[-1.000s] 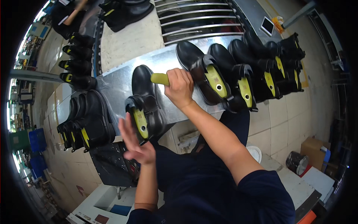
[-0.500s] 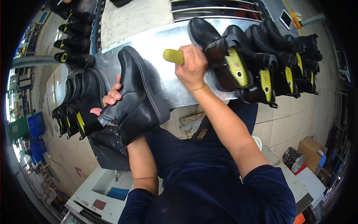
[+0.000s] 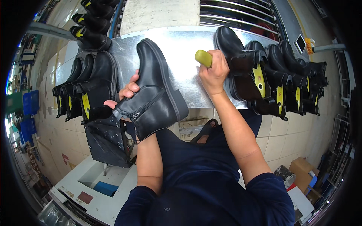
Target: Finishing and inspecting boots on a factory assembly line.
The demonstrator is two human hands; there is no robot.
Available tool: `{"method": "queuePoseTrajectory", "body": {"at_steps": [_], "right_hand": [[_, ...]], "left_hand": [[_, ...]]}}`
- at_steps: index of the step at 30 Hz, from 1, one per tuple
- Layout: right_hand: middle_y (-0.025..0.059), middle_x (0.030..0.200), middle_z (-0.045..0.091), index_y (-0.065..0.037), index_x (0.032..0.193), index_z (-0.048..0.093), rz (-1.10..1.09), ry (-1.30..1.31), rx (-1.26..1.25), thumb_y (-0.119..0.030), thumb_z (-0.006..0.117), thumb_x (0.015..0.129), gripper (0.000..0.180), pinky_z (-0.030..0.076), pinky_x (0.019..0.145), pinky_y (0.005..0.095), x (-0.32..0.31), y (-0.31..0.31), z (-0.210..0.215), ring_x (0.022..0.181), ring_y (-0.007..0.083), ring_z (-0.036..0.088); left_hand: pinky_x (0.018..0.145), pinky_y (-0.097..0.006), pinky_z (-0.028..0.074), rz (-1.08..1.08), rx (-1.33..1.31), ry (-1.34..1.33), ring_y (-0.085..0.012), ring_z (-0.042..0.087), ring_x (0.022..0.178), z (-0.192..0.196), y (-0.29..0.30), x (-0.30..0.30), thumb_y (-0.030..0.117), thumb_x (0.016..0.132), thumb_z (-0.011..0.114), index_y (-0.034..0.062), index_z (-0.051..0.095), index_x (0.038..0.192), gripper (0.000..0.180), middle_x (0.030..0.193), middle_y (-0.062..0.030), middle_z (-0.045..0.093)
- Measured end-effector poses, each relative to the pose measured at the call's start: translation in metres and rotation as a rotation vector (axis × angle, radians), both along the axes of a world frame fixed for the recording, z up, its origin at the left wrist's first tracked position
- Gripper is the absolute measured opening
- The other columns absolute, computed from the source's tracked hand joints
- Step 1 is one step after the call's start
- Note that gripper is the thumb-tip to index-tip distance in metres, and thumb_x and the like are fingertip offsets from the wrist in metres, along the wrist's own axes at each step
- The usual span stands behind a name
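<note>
My left hand [image 3: 130, 87] is wrapped round the shaft of a black ankle boot [image 3: 151, 71], its fingers showing past the edge and its thumb apart. The boot lies on its side in the air, toe pointing away, with a side zip and thick sole visible. My right hand [image 3: 215, 73] is a closed fist, from which a yellow-green piece with a rounded end [image 3: 203, 58] sticks out to the left. The rest of that piece is hidden in the fist. Close to the right of this hand stands another black boot [image 3: 241, 60] with a yellow insole [image 3: 259, 78] in its opening.
Under the hands is a shiny metal table [image 3: 181, 45]. More black boots [image 3: 294, 71] with yellow pieces crowd its right side, and several boots [image 3: 88, 83] stand at the left. A roller rack [image 3: 237, 15] lies beyond the table. A cardboard box [image 3: 301, 169] sits at lower right.
In the picture, both hands, the boot and the table have shifted right together, as the view turned. The left hand keeps the boot; the right keeps the yellow-green piece.
</note>
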State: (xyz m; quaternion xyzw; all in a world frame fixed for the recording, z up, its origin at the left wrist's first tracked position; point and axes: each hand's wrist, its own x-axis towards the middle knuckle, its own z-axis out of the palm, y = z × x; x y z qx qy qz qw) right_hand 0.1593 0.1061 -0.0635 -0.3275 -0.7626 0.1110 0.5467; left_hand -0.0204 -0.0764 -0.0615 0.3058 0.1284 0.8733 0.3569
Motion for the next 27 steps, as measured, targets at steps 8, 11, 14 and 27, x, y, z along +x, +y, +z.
{"method": "queuePoseTrajectory", "body": {"at_steps": [8, 11, 14, 27], "right_hand": [[0.0158, 0.084, 0.06, -0.003, 0.093, 0.06, 0.026, -0.025, -0.028, 0.008, 0.067, 0.069, 0.027, 0.05, 0.071, 0.0447, 0.001, -0.007, -0.001, 0.078, 0.0391, 0.061], [0.0155, 0.085, 0.06, -0.003, 0.091, 0.059, 0.028, -0.04, -0.071, 0.009, 0.065, 0.066, 0.028, 0.049, 0.071, 0.0443, 0.002, -0.008, 0.001, 0.078, 0.0386, 0.061], [0.0153, 0.085, 0.06, -0.003, 0.09, 0.059, 0.046, -0.028, -0.079, 0.008, 0.065, 0.067, 0.027, 0.05, 0.07, 0.0438, 0.003, -0.008, 0.0, 0.078, 0.0382, 0.062], [0.0029, 0.085, 0.069, -0.002, 0.113, 0.073, 0.358, 0.564, -1.026, -0.016, 0.08, 0.092, 0.026, 0.05, 0.069, 0.0255, -0.033, 0.002, 0.046, 0.075, 0.0112, 0.065]], "left_hand": [[0.128, -0.055, 0.006, 0.031, 0.033, 0.073, -0.0403, 0.052, 0.135, -0.005, 0.003, -0.006, 0.072, 0.103, 0.005, -0.0023, 0.076, 0.1, 0.103, 0.107, -0.0236, 0.073], [0.127, -0.055, 0.006, 0.025, -0.02, 0.073, -0.042, 0.056, 0.13, -0.001, 0.003, -0.005, 0.074, 0.101, 0.003, -0.0025, 0.074, 0.099, 0.105, 0.105, -0.0243, 0.074], [0.126, -0.056, 0.005, 0.055, -0.071, 0.169, -0.0424, 0.055, 0.131, 0.008, 0.009, -0.003, 0.073, 0.102, 0.002, -0.002, 0.073, 0.095, 0.104, 0.102, -0.0249, 0.074], [0.118, -0.06, 0.026, -0.179, -0.449, 0.972, -0.0359, 0.071, 0.091, 0.064, 0.058, -0.014, 0.086, 0.091, -0.004, -0.0022, 0.067, 0.082, 0.113, 0.078, -0.0155, 0.07]]}}
